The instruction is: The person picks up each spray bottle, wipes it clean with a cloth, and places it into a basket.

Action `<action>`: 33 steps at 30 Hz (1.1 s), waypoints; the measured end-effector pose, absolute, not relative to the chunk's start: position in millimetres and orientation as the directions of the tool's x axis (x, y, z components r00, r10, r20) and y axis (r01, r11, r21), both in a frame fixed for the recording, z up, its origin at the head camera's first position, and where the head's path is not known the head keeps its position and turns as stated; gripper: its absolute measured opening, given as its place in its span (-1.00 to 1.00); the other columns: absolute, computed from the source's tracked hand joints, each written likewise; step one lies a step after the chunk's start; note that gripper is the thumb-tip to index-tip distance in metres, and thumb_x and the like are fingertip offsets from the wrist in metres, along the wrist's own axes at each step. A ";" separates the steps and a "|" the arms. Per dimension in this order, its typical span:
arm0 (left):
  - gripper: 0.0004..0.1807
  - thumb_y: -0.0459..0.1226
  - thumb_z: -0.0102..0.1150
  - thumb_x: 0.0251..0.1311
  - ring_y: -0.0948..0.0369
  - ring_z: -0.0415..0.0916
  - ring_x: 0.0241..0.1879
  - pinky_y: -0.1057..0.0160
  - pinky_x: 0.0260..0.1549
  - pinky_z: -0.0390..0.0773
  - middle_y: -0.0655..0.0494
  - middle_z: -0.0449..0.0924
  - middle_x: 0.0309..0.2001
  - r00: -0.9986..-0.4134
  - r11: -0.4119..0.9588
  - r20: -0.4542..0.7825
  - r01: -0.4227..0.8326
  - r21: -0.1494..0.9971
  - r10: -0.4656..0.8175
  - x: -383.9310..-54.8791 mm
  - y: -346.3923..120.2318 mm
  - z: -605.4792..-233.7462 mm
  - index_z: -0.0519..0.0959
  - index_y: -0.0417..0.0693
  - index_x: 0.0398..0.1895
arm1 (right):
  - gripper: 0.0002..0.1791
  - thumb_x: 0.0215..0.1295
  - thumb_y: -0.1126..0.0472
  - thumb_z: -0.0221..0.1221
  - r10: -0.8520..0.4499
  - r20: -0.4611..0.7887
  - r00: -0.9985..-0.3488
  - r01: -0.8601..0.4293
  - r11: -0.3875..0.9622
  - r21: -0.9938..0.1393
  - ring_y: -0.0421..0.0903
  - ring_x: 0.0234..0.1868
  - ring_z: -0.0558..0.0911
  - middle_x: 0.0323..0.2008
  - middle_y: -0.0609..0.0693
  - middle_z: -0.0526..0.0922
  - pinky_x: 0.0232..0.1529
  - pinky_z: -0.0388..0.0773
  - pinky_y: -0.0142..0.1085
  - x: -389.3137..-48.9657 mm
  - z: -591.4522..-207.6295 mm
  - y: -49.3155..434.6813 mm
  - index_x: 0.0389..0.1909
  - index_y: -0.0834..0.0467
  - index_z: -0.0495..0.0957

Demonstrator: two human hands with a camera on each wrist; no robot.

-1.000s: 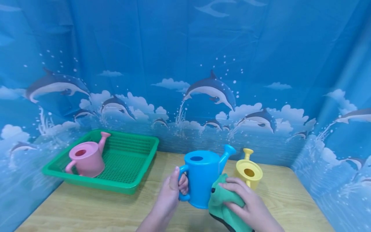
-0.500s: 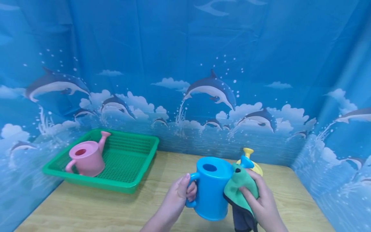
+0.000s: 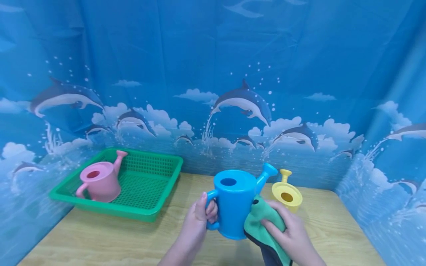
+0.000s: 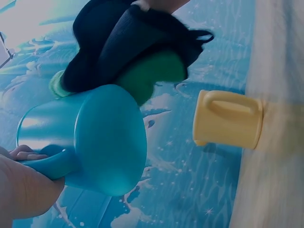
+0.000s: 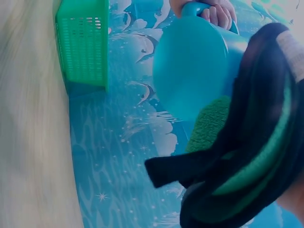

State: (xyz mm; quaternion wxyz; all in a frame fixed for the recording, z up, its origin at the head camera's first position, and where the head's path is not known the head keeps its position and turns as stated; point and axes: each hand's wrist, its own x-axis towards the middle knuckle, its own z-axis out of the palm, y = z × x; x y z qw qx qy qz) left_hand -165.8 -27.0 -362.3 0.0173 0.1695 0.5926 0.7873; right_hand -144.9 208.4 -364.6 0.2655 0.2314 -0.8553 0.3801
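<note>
My left hand (image 3: 199,216) grips the handle of a blue toy watering can (image 3: 234,207), its fingers curled through the loop and thumb on top. The can is raised off the table, its spout pointing right. In the left wrist view the can's flat base (image 4: 111,142) faces the camera. My right hand (image 3: 287,229) holds a green cloth (image 3: 264,221) with a dark back and black edging against the can's right side, below the spout. The bunched cloth (image 5: 247,137) hides most of that hand in the right wrist view.
A yellow watering can (image 3: 287,195) stands on the wooden table (image 3: 133,244), behind my right hand. At the left, a green basket (image 3: 153,214) holds a pink watering can (image 3: 101,184). A blue dolphin-print curtain (image 3: 213,74) encloses the table's back and sides.
The blue can moved right and down, then back up and left. The cloth went up to the spout's side and has come back down along the can's right side.
</note>
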 end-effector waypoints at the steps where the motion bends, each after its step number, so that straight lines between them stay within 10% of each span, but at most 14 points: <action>1: -0.46 -0.02 -0.52 0.54 0.33 0.11 -0.60 0.39 -0.49 0.21 0.23 0.13 -0.63 -0.943 -0.315 0.251 0.175 0.933 0.218 -166.6 -28.6 -361.6 0.08 -0.02 -0.66 | -0.52 0.15 0.38 0.29 -0.215 0.609 -0.764 -0.597 0.594 -0.540 -0.36 -0.20 0.59 -0.10 -0.18 0.65 -0.29 0.56 -0.36 -145.2 -364.8 207.6 0.09 -0.01 0.49; 14: -0.43 0.06 -0.53 0.52 0.31 0.13 -0.59 0.38 -0.46 0.24 0.26 0.11 -0.65 -0.961 -0.379 0.230 0.158 0.912 0.152 -172.3 -40.9 -355.8 0.06 0.02 -0.69 | -0.63 0.32 0.22 0.20 -0.467 0.399 -0.789 -0.610 0.524 -0.594 -0.36 -0.20 0.55 -0.04 -0.08 0.63 -0.33 0.50 -0.38 -150.0 -364.5 224.0 0.13 -0.04 0.46; 33: -0.46 -0.05 -0.49 0.53 0.33 0.15 -0.62 0.40 -0.48 0.24 0.23 0.14 -0.65 -0.933 -0.299 0.219 0.131 0.945 0.285 -165.4 -32.0 -357.8 0.08 -0.05 -0.68 | -0.56 0.14 0.29 0.34 -0.092 0.556 -0.826 -0.462 0.676 -0.574 -0.36 -0.14 0.54 -0.08 -0.16 0.63 -0.18 0.54 -0.30 -144.8 -359.0 211.8 0.04 -0.07 0.56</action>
